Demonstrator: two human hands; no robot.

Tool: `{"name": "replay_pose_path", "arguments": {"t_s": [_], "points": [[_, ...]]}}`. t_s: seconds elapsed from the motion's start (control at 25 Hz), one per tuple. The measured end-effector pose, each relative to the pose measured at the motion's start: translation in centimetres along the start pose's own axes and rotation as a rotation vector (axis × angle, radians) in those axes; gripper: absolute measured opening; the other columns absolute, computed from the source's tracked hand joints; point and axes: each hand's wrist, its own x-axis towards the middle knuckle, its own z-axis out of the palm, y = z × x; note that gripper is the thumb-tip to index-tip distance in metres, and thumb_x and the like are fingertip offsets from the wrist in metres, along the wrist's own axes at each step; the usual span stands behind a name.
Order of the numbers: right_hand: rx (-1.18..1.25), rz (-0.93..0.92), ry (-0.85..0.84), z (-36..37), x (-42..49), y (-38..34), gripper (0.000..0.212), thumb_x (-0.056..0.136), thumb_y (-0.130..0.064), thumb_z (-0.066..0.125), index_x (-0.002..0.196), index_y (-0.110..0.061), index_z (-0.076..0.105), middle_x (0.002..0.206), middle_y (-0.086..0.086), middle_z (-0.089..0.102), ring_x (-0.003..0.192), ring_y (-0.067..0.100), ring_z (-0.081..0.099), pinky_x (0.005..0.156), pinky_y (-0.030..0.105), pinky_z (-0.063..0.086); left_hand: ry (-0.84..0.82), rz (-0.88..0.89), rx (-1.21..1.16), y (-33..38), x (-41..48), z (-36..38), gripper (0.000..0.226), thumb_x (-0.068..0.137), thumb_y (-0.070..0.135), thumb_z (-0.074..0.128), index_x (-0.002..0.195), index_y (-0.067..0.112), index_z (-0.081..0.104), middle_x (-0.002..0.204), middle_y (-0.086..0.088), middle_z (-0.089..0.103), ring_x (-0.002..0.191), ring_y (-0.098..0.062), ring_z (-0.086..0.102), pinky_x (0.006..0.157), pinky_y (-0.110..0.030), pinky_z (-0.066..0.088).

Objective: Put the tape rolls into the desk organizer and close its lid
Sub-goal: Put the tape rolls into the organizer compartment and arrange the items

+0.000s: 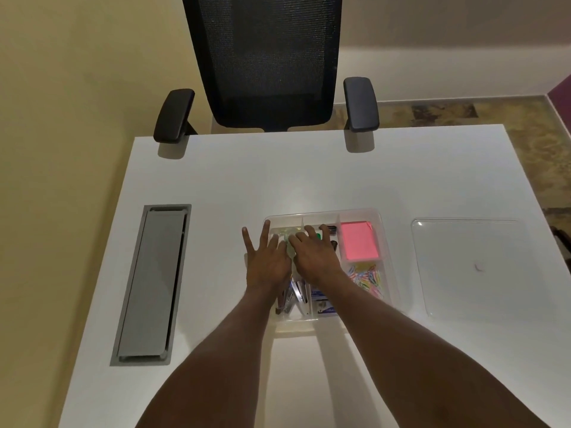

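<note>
Nearest, two bare forearms are seen reaching from the tabletop's near edge over the clear desk organizer, which sits toward the near-right part of the tabletop. Staplers or similar metal items and a blue packet are seen in its near compartments, coloured paper clips in the near-right one.

Further in, the left hand is spread flat, fingers splayed, partly over the organizer's far-left compartment and partly on the tabletop beside it; nothing is grasped by it. The right hand is laid over the same compartment with fingers curled down; whether its grip is closed on anything cannot be told. Something clear and pale green is glimpsed under the fingers, likely a tape roll, already inside the far-left compartment. Pink sticky notes are seen in the far-right compartment.

Tape rolls are judged light, stiff and smooth; they are best pinched across the outer rim or hooked through the core.

The clear lid is lying flat, well apart, near the right edge. It is judged thin, light and slippery, best lifted by two opposite edges.

An office chair is seen beyond the far edge, a grey cable hatch near the left edge.
</note>
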Motion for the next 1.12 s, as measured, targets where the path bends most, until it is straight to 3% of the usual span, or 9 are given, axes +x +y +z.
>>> {"name": "replay_pose_path", "arguments": {"t_s": [0.12, 0.2, 0.4, 0.48, 0.64, 0.76, 0.92, 1.0, 1.12], "points": [[-0.003, -0.004, -0.008, 0.0, 0.0, 0.0, 0.053, 0.093, -0.027, 0.059, 0.144, -0.018, 0.048, 0.147, 0.007, 0.054, 0.146, 0.033, 0.036, 0.121, 0.057, 0.015, 0.018, 0.001, 0.022, -0.7, -0.1, 0.0, 0.046, 0.106, 0.030, 0.030, 0.145, 0.018, 0.053, 0.160, -0.002, 0.047, 0.164, -0.026, 0.000, 0.122, -0.074, -0.007], [-0.006, -0.004, -0.013, 0.0, -0.1, 0.1, 0.054, 0.093, -0.027, 0.059, 0.144, -0.018, 0.047, 0.149, 0.008, 0.052, 0.146, 0.033, 0.036, 0.120, 0.057, 0.014, 0.037, -0.012, 0.059, -1.0, 0.0, 0.1, 0.044, 0.106, 0.028, 0.034, 0.140, 0.012, 0.057, 0.167, -0.011, 0.036, 0.164, -0.028, 0.003, 0.122, -0.074, -0.007], [-0.006, 0.001, -0.020, 0.2, -0.4, 0.1, 0.053, 0.093, -0.026, 0.057, 0.144, -0.017, 0.047, 0.148, 0.009, 0.051, 0.144, 0.033, 0.037, 0.120, 0.058, 0.016, 0.011, -0.048, 0.052, -0.4, 0.2, 0.9, 0.049, 0.108, 0.028, 0.029, 0.150, 0.014, 0.050, 0.175, -0.011, 0.014, 0.164, -0.027, -0.005, 0.122, -0.074, -0.007], [-0.003, 0.000, -0.010, 0.3, -0.5, 0.2, 0.051, 0.093, -0.025, 0.056, 0.143, -0.017, 0.048, 0.147, 0.008, 0.053, 0.143, 0.033, 0.038, 0.119, 0.057, 0.016, 0.024, -0.067, 0.048, -0.4, 0.2, 1.1, 0.049, 0.108, 0.030, 0.030, 0.148, 0.011, 0.052, 0.174, -0.010, 0.018, 0.164, -0.026, -0.003, 0.122, -0.075, -0.006], [0.003, 0.003, 0.035, 0.3, -0.7, 0.2, 0.044, 0.096, -0.025, 0.050, 0.139, -0.017, 0.051, 0.146, 0.008, 0.054, 0.142, 0.032, 0.040, 0.118, 0.055, 0.016, 0.065, -0.046, 0.052, -1.1, 0.4, 0.8, 0.043, 0.106, 0.033, 0.037, 0.133, 0.011, 0.063, 0.161, -0.008, 0.044, 0.164, -0.023, 0.009, 0.123, -0.073, -0.004], [-0.011, -0.015, 0.019, 0.3, -0.7, 0.1, 0.045, 0.098, -0.031, 0.049, 0.142, -0.020, 0.049, 0.152, 0.007, 0.047, 0.146, 0.032, 0.034, 0.120, 0.056, 0.015, 0.049, -0.032, 0.058, -1.2, 0.5, 0.8, 0.044, 0.106, 0.036, 0.034, 0.135, 0.016, 0.061, 0.161, -0.007, 0.043, 0.164, -0.023, 0.006, 0.122, -0.074, -0.004], [-0.023, 0.015, -0.007, -0.1, -0.5, 0.0, 0.054, 0.101, -0.036, 0.048, 0.153, -0.028, 0.036, 0.168, 0.009, 0.021, 0.155, 0.032, 0.017, 0.122, 0.058, 0.007, 0.037, -0.047, 0.038, -0.9, 0.5, 1.3, 0.050, 0.108, 0.038, 0.031, 0.150, 0.020, 0.050, 0.173, -0.012, 0.022, 0.164, -0.026, -0.001, 0.120, -0.076, -0.003], [-0.036, 0.024, 0.003, -0.3, -0.5, 0.1, 0.053, 0.102, -0.038, 0.044, 0.153, -0.028, 0.035, 0.168, 0.008, 0.019, 0.156, 0.031, 0.015, 0.123, 0.058, 0.006, 0.055, -0.085, 0.018, -0.5, 0.5, 1.4, 0.046, 0.107, 0.039, 0.034, 0.136, 0.016, 0.062, 0.174, -0.012, 0.019, 0.164, -0.026, -0.001, 0.121, -0.075, -0.001], [-0.039, 0.022, 0.010, -0.4, -0.6, 0.1, 0.049, 0.103, -0.043, 0.040, 0.147, -0.024, 0.044, 0.161, 0.005, 0.037, 0.152, 0.030, 0.024, 0.123, 0.057, 0.009, 0.055, -0.122, -0.017, 0.2, 0.4, 1.8, 0.042, 0.106, 0.047, 0.039, 0.114, 0.022, 0.071, 0.175, -0.011, 0.011, 0.163, -0.027, -0.007, 0.121, -0.076, -0.003]]}}
